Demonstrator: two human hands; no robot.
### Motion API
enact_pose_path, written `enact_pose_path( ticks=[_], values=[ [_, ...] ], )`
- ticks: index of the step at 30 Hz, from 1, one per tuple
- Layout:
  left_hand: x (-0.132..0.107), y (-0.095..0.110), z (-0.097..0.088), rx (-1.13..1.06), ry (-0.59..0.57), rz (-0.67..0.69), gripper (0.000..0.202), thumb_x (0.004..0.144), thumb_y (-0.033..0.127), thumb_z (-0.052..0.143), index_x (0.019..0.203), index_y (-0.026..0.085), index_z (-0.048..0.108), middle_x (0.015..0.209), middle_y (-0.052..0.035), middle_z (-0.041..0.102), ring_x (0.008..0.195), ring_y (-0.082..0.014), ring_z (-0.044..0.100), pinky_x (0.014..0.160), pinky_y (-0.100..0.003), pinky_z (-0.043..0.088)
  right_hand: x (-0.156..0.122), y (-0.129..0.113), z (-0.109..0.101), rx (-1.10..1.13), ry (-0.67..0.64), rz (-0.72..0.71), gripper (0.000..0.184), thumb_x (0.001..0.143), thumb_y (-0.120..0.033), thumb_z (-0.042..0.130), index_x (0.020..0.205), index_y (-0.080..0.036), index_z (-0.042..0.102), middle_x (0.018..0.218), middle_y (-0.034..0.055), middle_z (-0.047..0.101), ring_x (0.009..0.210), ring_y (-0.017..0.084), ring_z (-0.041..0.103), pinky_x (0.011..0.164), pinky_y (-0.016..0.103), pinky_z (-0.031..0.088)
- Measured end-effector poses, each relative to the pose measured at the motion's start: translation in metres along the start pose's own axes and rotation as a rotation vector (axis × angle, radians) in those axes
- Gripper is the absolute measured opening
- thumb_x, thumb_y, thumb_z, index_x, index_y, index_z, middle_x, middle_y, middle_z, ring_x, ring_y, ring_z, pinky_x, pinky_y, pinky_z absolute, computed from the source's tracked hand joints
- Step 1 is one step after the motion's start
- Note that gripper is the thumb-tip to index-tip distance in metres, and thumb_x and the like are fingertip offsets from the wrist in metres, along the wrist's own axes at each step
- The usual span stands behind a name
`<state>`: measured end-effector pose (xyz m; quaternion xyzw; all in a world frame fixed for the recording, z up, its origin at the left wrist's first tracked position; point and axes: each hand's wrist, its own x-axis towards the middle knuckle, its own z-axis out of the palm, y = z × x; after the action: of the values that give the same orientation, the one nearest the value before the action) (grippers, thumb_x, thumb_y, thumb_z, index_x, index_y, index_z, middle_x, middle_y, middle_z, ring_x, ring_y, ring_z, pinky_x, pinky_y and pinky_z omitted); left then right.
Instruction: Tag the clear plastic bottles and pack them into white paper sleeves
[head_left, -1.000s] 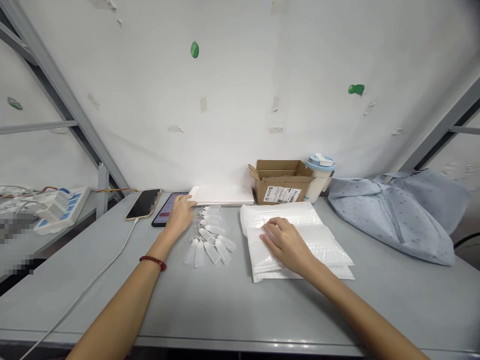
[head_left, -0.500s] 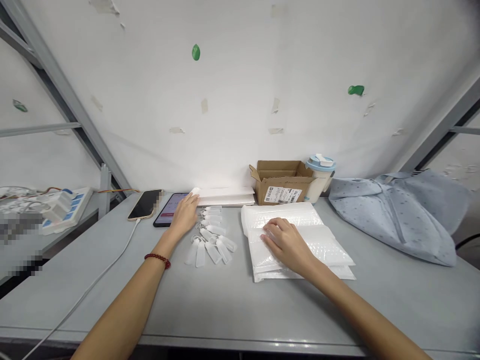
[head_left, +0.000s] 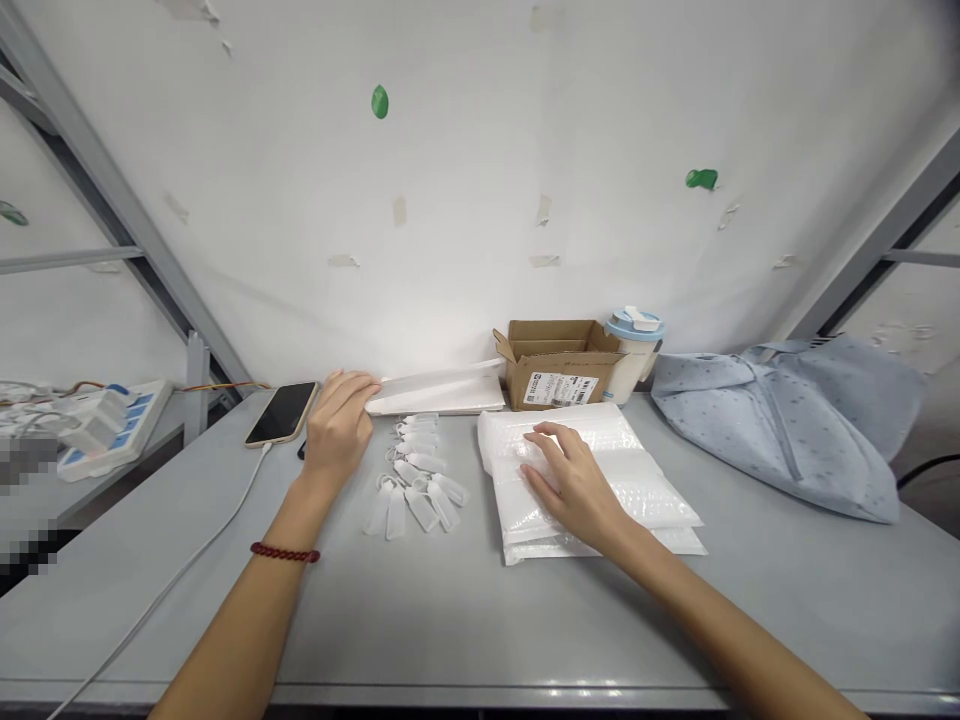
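My left hand [head_left: 336,425] pinches the left end of a thin white sheet [head_left: 439,379] and lifts it off the flat white stack [head_left: 442,400] by the wall. My right hand [head_left: 568,472] lies flat, fingers spread, on a pile of white bubble mailers [head_left: 637,480]. Between the two hands lie several small clear plastic bottles with loop caps [head_left: 417,475]. A phone with a dark screen [head_left: 282,413] sits just left of my left hand; a second phone behind the hand is almost hidden.
An open cardboard box [head_left: 556,363] and a white cup with a blue lid [head_left: 634,350] stand by the wall. A light blue fabric bag [head_left: 795,420] lies at the right. A power strip [head_left: 101,430] is at the far left, and a white cable [head_left: 180,570] runs off the grey table [head_left: 450,620].
My left hand has taken hold of the top white sheet and raised its left end off the stack. My right hand has stayed on the mailers, its fingers now stretched flatter.
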<state>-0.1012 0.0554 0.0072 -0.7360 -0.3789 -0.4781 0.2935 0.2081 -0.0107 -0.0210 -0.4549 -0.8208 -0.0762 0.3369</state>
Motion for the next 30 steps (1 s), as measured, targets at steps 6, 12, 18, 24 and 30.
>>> enact_pose_path(
  ticks=[6,12,18,24,30],
  values=[
    [0.009,0.034,-0.006,-0.094,0.119,0.207,0.027,0.078,-0.001,0.045,0.086,0.015,0.065,0.084,-0.0073,0.068,0.091,-0.0198,0.063,0.088,-0.044,0.05,0.004,-0.002,-0.004,-0.044,0.105,-0.099,0.04,0.087,-0.02,0.045,0.126,-0.016,0.037,0.125,0.0178,0.043,0.116,0.027,0.043,0.09,0.046,0.044],
    [0.012,0.085,-0.019,-0.188,0.185,0.388,0.02,0.077,-0.001,0.053,0.087,0.011,0.064,0.08,-0.0083,0.068,0.087,-0.0208,0.065,0.08,-0.04,0.055,0.007,-0.005,-0.01,-0.208,0.229,-0.2,0.051,0.084,-0.014,0.05,0.131,-0.015,0.032,0.132,0.0193,0.042,0.127,0.028,0.036,0.094,0.044,0.04],
    [0.009,0.114,-0.024,-0.277,0.099,0.4,0.018,0.078,-0.001,0.051,0.08,0.013,0.063,0.078,-0.0056,0.069,0.09,-0.0186,0.064,0.079,-0.034,0.056,0.007,-0.002,-0.012,-0.274,0.275,-0.244,0.017,0.082,-0.005,0.044,0.089,-0.019,0.05,0.11,0.0114,0.062,0.104,0.021,0.057,0.096,0.045,0.033],
    [0.009,0.107,-0.007,-0.393,-0.035,-0.259,0.021,0.082,0.009,0.046,0.084,0.019,0.064,0.094,-0.0066,0.067,0.101,-0.021,0.057,0.087,-0.04,0.049,0.006,0.006,-0.012,-0.236,0.147,-0.221,0.021,0.078,-0.003,0.038,0.081,-0.02,0.049,0.099,0.0118,0.061,0.088,0.02,0.057,0.08,0.038,0.043],
    [0.015,0.092,-0.003,-0.831,-0.48,-1.028,0.041,0.081,0.039,0.051,0.114,0.015,0.056,0.106,-0.0097,0.066,0.097,-0.0236,0.061,0.08,-0.034,0.049,0.007,0.004,-0.011,-0.218,0.103,-0.274,0.022,0.078,-0.001,0.036,0.076,-0.02,0.048,0.109,0.0152,0.055,0.101,0.024,0.052,0.077,0.038,0.045]
  ],
)
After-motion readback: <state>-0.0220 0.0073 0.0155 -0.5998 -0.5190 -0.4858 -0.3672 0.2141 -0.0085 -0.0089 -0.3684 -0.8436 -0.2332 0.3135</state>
